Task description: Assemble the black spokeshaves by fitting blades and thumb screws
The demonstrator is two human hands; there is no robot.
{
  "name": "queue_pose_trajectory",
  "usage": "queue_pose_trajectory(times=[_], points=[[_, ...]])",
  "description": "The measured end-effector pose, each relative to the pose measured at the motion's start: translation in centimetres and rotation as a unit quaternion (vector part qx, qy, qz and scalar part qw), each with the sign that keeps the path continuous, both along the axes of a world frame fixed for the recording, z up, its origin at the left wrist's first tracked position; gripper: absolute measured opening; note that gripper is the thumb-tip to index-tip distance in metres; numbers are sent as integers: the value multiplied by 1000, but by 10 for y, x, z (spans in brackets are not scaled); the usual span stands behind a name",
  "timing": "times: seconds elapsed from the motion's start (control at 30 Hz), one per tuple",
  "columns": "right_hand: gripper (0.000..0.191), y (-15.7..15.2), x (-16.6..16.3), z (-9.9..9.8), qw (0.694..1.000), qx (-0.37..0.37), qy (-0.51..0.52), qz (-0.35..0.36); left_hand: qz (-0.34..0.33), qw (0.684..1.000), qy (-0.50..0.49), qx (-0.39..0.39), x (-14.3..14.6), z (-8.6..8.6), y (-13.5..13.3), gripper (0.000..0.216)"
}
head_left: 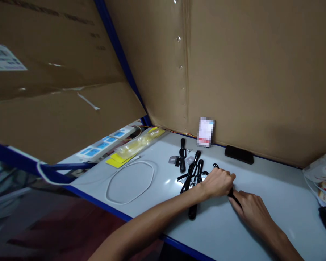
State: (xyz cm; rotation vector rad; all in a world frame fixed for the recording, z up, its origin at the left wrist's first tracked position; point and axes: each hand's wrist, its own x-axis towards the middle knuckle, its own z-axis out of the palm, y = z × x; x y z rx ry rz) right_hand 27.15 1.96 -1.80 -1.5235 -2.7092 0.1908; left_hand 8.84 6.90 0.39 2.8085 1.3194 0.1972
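My left hand [218, 182] rests curled on the pale table [260, 232], fingers closed over a small black part whose end shows at the knuckles. My right hand [250, 207] lies just right of it, fingertips pinching the same black piece [232, 194] between the two hands. Several long black plastic parts [191, 174] lie in a loose heap just left of my left hand, and one more black part [182, 155] lies further back. Small grey metal clips [174, 159] sit beside that one.
A white cable loop [130, 181] lies left of centre. Yellow sheets and a clear bag [133, 148] lie by a white power strip [105, 145]. A black phone [239, 154] lies against the cardboard wall [247, 72]. Plastic bags [322, 177] sit at the right edge.
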Motion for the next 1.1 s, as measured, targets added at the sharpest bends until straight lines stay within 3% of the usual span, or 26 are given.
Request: queue_pose_trajectory(times=[0.1, 0.23, 0.37, 0.63, 0.87, 1.1], points=[[29, -2, -1, 2, 1000, 7, -17, -2, 12, 1000, 0, -2, -11, 2, 0, 8], [30, -3, -2, 5, 1000, -1, -7, -5, -47, 999, 4, -1, -22, 2, -7, 13], [26, -1, -1, 3, 1000, -7, 8, -2, -100, 995, 11, 18, -14, -1, -11, 10], [31, -1, -2, 3, 1000, -7, -12, -7, -12, 1000, 7, 21, -10, 0, 0, 13], [29, -1, -2, 4, 1000, -11, -2, -5, -110, 994, 25, 9, -15, -2, -12, 7], [26, 1, -4, 5, 1000, -27, -6, -10, -56, 998, 18, 14, 3, 1, -2, 14]])
